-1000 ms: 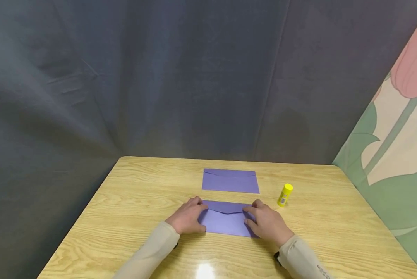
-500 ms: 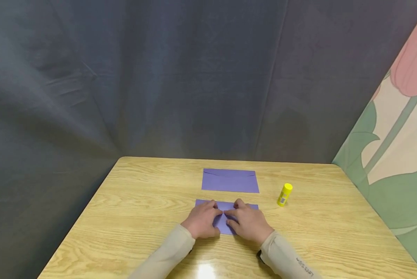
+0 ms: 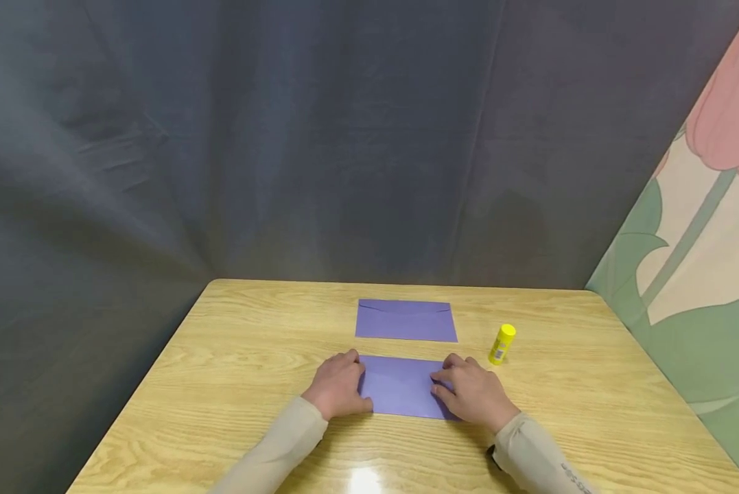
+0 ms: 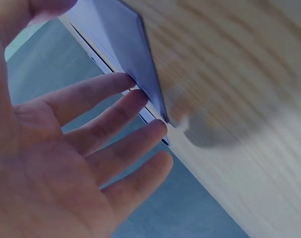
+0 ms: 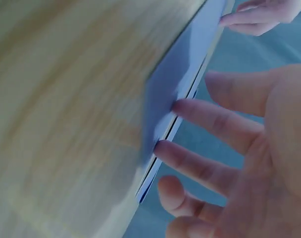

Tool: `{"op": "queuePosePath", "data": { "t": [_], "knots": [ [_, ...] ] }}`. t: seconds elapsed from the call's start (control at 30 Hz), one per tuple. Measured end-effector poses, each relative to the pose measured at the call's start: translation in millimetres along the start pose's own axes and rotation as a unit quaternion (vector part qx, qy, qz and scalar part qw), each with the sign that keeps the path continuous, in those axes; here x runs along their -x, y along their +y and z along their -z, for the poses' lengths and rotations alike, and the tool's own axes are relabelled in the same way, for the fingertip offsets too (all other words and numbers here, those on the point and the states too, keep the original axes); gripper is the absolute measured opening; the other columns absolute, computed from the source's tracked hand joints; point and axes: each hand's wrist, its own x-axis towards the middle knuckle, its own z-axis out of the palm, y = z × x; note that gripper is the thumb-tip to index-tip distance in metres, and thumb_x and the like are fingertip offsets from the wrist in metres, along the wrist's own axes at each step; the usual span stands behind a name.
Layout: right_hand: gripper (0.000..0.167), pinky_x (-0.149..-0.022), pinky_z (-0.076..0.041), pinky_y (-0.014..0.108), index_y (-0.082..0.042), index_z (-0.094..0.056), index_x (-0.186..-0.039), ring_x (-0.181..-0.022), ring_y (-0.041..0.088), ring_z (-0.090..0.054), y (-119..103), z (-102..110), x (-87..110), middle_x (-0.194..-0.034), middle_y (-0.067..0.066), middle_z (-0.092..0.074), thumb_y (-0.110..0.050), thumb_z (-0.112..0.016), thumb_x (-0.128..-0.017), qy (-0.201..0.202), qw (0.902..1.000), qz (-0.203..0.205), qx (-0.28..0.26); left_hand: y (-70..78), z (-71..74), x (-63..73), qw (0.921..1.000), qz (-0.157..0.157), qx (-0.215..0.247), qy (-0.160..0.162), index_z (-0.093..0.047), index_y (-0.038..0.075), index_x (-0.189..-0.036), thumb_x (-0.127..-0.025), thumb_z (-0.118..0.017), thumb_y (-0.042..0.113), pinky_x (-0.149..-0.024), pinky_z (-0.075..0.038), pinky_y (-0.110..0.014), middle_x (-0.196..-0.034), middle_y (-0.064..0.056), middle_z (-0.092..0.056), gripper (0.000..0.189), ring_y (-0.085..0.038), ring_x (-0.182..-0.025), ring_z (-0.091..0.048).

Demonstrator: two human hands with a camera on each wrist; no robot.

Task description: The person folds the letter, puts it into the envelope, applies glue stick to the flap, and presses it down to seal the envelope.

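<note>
A purple envelope (image 3: 400, 385) lies on the table between my two hands, with a plain face showing upward. My left hand (image 3: 338, 385) is at its left end, thumb near the front corner and fingers along the edge. In the left wrist view the fingers (image 4: 108, 116) are extended, fingertips right at the envelope's edge (image 4: 140, 54). My right hand (image 3: 475, 392) has its fingertips on the envelope's right end. Its fingers (image 5: 215, 121) reach onto the paper (image 5: 177, 69) in the right wrist view, the thumb apart from them.
Behind it lies a second purple envelope (image 3: 406, 321), flap side up. A yellow glue stick (image 3: 501, 344) stands upright to the right. A dark curtain (image 3: 357, 151) hangs behind the wooden table (image 3: 252, 322), and a tulip-patterned cloth (image 3: 702, 274) hangs at the right.
My hands came together at the middle of the near envelope, then spread apart to its ends. The flap edge visible on it a second ago no longer shows.
</note>
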Motion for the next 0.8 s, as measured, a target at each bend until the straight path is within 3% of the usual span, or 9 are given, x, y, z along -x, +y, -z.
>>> {"op": "queuePosePath", "data": {
  "t": [0.13, 0.27, 0.4, 0.6, 0.8],
  "knots": [
    [0.025, -0.066, -0.055, 0.046, -0.014, -0.080, -0.106, -0.090, 0.026, -0.060, -12, -3, -8.0, -0.108, 0.006, -0.066, -0.031, -0.074, -0.089, 0.003, 0.9991, 0.030, -0.028, 13.4, -3.6, -5.1, 0.9994, -0.022, -0.019, -0.020, -0.066, 0.014, -0.132, -0.075, -0.076, 0.030, -0.091, -0.050, -0.044, -0.118, -0.003, -0.058, 0.061, -0.021, -0.104, -0.057],
    [0.026, -0.065, -0.055, 0.050, -0.013, -0.079, -0.109, -0.092, 0.031, -0.061, -27, -7, -17.1, -0.112, 0.011, -0.064, -0.031, -0.071, -0.092, -0.011, 0.9962, 0.066, -0.056, 27.4, -8.0, -10.8, 0.9982, -0.037, -0.021, -0.042, -0.062, 0.024, -0.139, -0.079, -0.075, 0.025, -0.096, -0.048, -0.050, -0.130, -0.001, -0.056, 0.062, -0.025, -0.121, -0.054],
    [0.024, -0.064, -0.054, 0.050, -0.018, -0.079, -0.110, -0.094, 0.033, -0.061, -33, -9, -18.9, -0.118, 0.011, -0.063, -0.032, -0.070, -0.093, -0.017, 0.9971, 0.056, -0.048, 31.3, -10.9, -11.9, 0.9982, -0.027, -0.016, -0.052, -0.058, 0.027, -0.141, -0.081, -0.074, 0.028, -0.102, -0.044, -0.055, -0.140, 0.001, -0.053, 0.063, -0.026, -0.132, -0.049],
    [0.023, -0.060, -0.053, 0.046, -0.023, -0.079, -0.110, -0.091, 0.029, -0.062, -18, -9, -11.8, -0.121, 0.008, -0.063, -0.034, -0.071, -0.092, -0.009, 0.9991, 0.026, -0.031, 12.0, -11.3, -3.1, 0.9994, -0.009, 0.005, -0.032, -0.062, 0.019, -0.138, -0.079, -0.072, 0.037, -0.100, -0.042, -0.059, -0.143, -0.003, -0.054, 0.062, -0.027, -0.133, -0.049],
    [0.021, -0.059, -0.052, 0.042, -0.023, -0.080, -0.107, -0.090, 0.027, -0.062, 3, -2, -0.8, -0.117, 0.004, -0.065, -0.032, -0.073, -0.090, 0.004, 0.9999, -0.010, -0.013, -11.4, -2.0, 7.6, 0.9996, 0.017, 0.020, -0.015, -0.065, 0.012, -0.134, -0.076, -0.072, 0.038, -0.098, -0.043, -0.058, -0.137, -0.006, -0.057, 0.063, -0.031, -0.124, -0.053]
  ]
}}
